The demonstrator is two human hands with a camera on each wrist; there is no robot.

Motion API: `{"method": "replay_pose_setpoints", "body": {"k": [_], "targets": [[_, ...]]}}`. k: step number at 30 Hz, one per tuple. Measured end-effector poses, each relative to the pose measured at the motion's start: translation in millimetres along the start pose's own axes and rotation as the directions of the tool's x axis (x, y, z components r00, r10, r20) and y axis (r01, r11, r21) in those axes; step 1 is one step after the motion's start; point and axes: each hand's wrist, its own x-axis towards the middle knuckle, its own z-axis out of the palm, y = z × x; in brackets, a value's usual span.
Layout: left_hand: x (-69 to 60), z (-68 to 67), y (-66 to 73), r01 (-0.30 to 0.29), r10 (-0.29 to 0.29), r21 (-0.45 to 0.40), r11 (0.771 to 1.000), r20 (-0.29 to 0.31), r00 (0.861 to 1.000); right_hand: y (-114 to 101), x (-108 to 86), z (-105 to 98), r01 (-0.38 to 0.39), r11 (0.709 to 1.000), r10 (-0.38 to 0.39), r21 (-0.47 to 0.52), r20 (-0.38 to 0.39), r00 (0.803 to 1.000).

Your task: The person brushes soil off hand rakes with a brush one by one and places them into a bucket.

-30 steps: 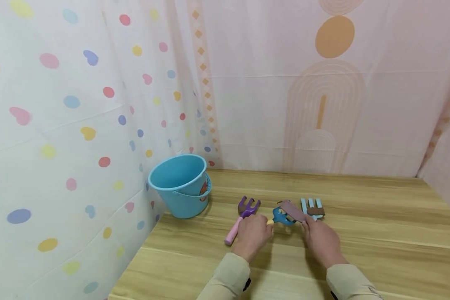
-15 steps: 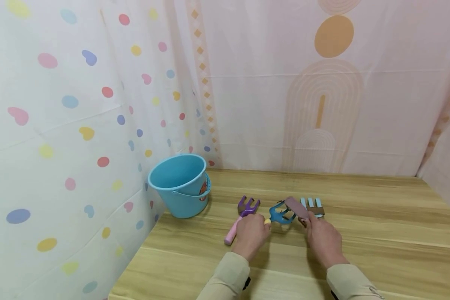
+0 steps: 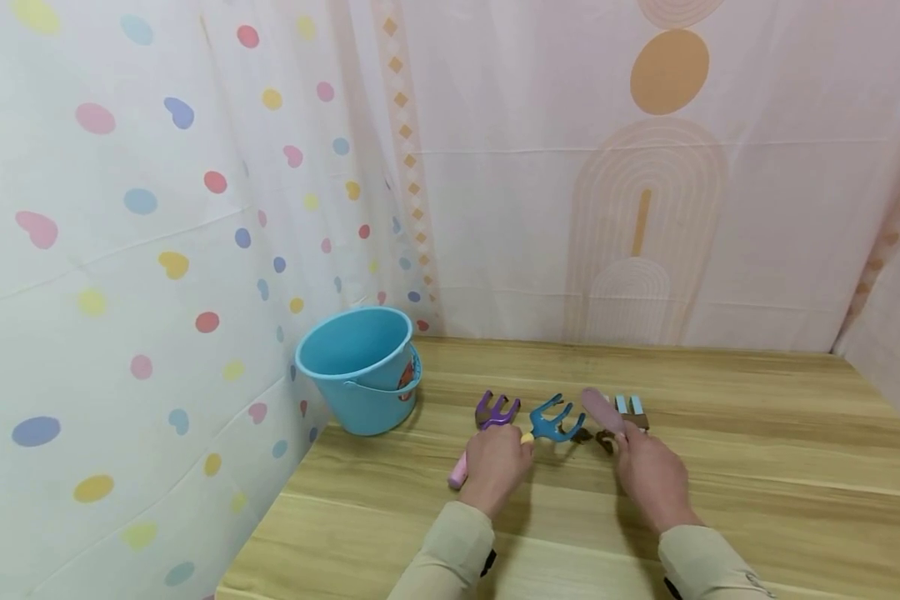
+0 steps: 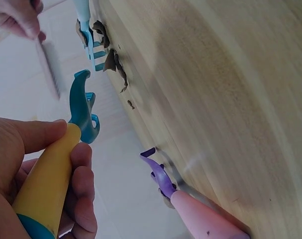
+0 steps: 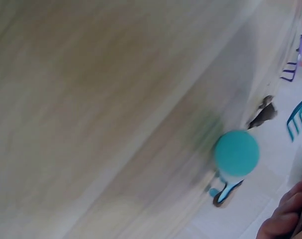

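My left hand [image 3: 497,468] grips the yellow handle [image 4: 47,181] of a small blue hand rake [image 3: 549,427], held above the table with its tines pointing away. My right hand [image 3: 654,483] holds a flat mauve brush [image 3: 602,410]; pale bristles show on one side in the left wrist view. The brush and the blue rake are apart. Brown, crumpled scraps [image 3: 582,435] lie on the table between them. Beside my left hand lies a purple rake [image 3: 497,411] with a pink handle. A light blue rake [image 3: 631,406], brown matter on its tines, lies partly hidden behind the brush and right hand.
A light blue bucket [image 3: 375,408] stands upright at the table's left edge, its handle hanging down in front. The wooden table [image 3: 780,450] reaches back to a patterned curtain [image 3: 495,208]; a dotted curtain [image 3: 120,275] hangs along the left.
My left hand has drawn the blue rake slightly left, and its tines are now fully in sight. The brush has moved right, off the rake. Brown scraps now show on the table between them.
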Motion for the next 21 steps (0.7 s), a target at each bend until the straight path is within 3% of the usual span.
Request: {"method": "replay_pose_setpoints", "body": {"k": [4,8,12,21], "targets": [[0.0,0.6,0.0,-0.023,0.023,-0.022,0.999,-0.021,1.0,-12.5,2.0,3.4,0.077,0.995,-0.078,0.065,0.013,0.997],[-0.2,0.5,0.7,-0.067,0.065,-0.038,0.997,-0.044,0.997,-22.4,1.5,6.6,0.12,0.985,-0.132,0.121,0.098,0.986],[-1.8,-1.0,1.4,-0.082,0.081,-0.027,0.996,-0.041,0.996,-24.2,-0.9,9.2,0.123,0.986,-0.139,0.114,0.14,0.98],[-3.5,-3.0,-1.8,-0.052,0.051,-0.019,0.998,-0.067,0.996,-8.9,-3.3,5.1,0.06,0.997,-0.066,0.052,0.108,0.992]]}}
